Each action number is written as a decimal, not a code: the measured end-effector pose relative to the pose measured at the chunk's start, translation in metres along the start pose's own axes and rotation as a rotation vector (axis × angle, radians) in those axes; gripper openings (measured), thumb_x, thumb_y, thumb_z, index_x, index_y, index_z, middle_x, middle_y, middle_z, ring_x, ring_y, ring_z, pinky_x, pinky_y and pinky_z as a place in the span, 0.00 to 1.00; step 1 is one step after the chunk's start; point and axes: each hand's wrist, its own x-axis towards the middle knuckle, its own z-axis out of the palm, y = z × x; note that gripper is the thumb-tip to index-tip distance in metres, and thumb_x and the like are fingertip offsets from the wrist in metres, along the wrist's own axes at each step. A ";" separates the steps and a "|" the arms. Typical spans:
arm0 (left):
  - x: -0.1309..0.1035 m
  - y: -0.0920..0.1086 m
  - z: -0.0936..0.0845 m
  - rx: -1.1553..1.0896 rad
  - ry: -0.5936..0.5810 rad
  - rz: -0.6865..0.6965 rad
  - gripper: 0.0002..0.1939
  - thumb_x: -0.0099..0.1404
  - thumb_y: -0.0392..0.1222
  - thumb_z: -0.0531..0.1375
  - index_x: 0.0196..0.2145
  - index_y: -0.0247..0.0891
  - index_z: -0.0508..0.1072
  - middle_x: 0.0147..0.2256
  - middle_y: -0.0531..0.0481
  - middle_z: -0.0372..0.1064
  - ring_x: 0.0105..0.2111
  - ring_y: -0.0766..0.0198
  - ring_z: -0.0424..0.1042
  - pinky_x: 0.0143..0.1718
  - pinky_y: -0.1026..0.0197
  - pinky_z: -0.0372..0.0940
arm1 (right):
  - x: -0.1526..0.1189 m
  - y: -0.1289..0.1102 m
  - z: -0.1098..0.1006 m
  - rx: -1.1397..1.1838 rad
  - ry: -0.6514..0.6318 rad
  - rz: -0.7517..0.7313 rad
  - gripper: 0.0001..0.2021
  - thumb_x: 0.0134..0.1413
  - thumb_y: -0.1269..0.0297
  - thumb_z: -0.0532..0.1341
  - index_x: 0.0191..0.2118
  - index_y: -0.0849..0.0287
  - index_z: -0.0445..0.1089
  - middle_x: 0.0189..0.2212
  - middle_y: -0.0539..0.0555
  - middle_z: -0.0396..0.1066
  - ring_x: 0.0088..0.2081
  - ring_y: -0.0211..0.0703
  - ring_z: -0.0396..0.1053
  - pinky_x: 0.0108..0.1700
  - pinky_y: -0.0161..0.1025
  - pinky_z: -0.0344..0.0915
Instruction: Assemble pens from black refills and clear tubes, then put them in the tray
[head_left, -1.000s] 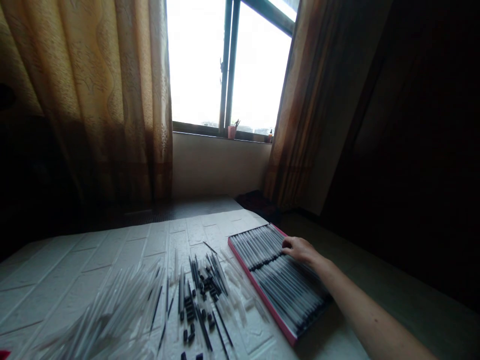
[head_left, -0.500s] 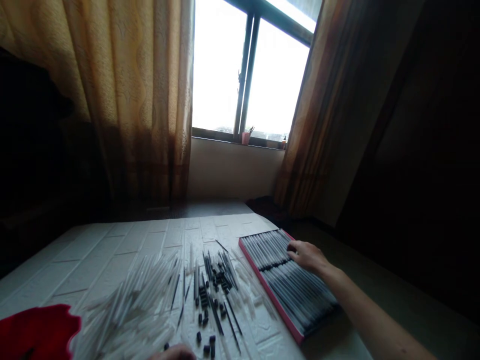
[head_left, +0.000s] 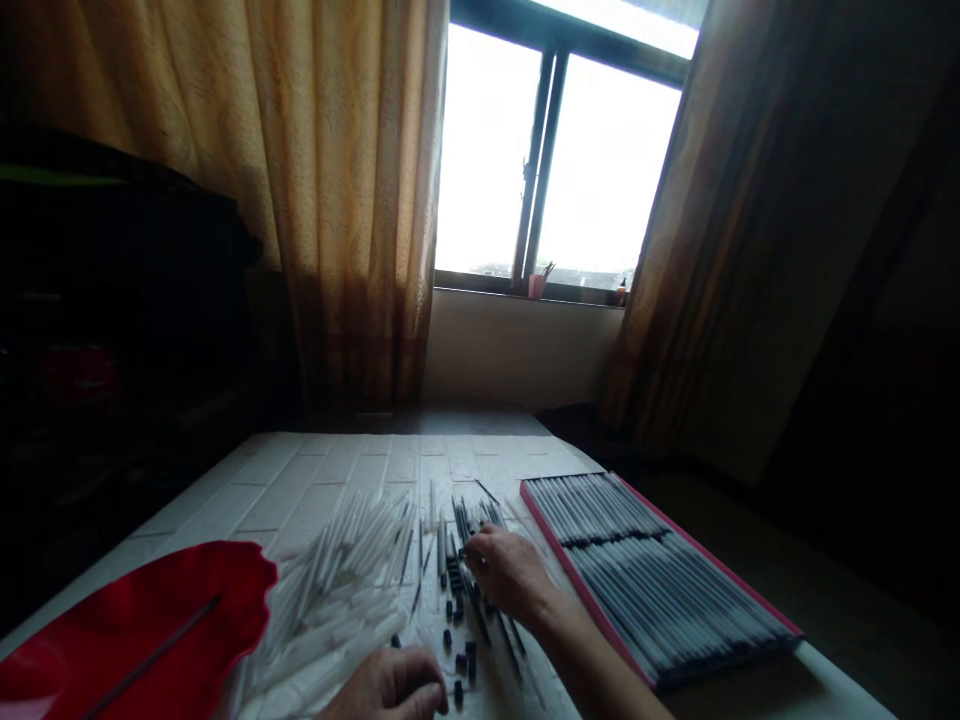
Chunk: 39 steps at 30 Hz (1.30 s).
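My right hand (head_left: pixel 510 575) is over the pile of dark pen parts, with its fingers pinched together. What they grip, if anything, is hidden. Small black caps (head_left: pixel 460 660) and thin dark refills (head_left: pixel 517 640) lie around and below it. My left hand (head_left: pixel 394 685) is at the near edge of the view, its fingers curled closed, and I cannot see whether anything is inside. Clear pen barrels (head_left: pixel 330 600) are heaped just beyond and left of it. On the right, a red-edged box (head_left: pixel 551 545) holds two rows of clear pens with dark ends (head_left: pixel 675 600).
A red scalloped dish (head_left: pixel 187 590) with a dark thin rod (head_left: pixel 157 650) in it stands at the left. The white brick-patterned tabletop (head_left: pixel 300 470) reaches toward the window (head_left: pixel 562 170). Curtains (head_left: pixel 345 200) hang behind, and a pink cup (head_left: pixel 537 286) is on the sill.
My right hand has moved left from the pen box to the dark parts. My left hand has come further into view. The view has turned left, showing more of the red dish.
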 end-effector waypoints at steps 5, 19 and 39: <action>0.001 0.012 0.001 0.072 0.034 -0.008 0.12 0.55 0.50 0.58 0.25 0.38 0.72 0.21 0.57 0.59 0.24 0.66 0.60 0.27 0.67 0.58 | 0.016 -0.029 0.012 -0.005 -0.018 0.031 0.12 0.59 0.59 0.57 0.44 0.53 0.76 0.44 0.57 0.75 0.44 0.49 0.74 0.43 0.38 0.65; -0.004 0.024 0.005 0.394 0.067 0.040 0.12 0.55 0.31 0.55 0.30 0.38 0.79 0.24 0.56 0.70 0.28 0.64 0.71 0.31 0.68 0.63 | 0.020 -0.027 0.006 0.132 -0.083 0.223 0.10 0.51 0.68 0.60 0.38 0.63 0.77 0.41 0.68 0.77 0.45 0.59 0.74 0.43 0.44 0.67; 0.005 0.000 -0.011 0.971 0.665 0.565 0.15 0.75 0.43 0.46 0.42 0.41 0.72 0.35 0.45 0.79 0.34 0.56 0.80 0.35 0.56 0.76 | -0.031 0.018 0.024 1.475 -0.161 0.138 0.30 0.37 0.37 0.67 0.31 0.65 0.75 0.24 0.53 0.72 0.19 0.31 0.59 0.21 0.30 0.45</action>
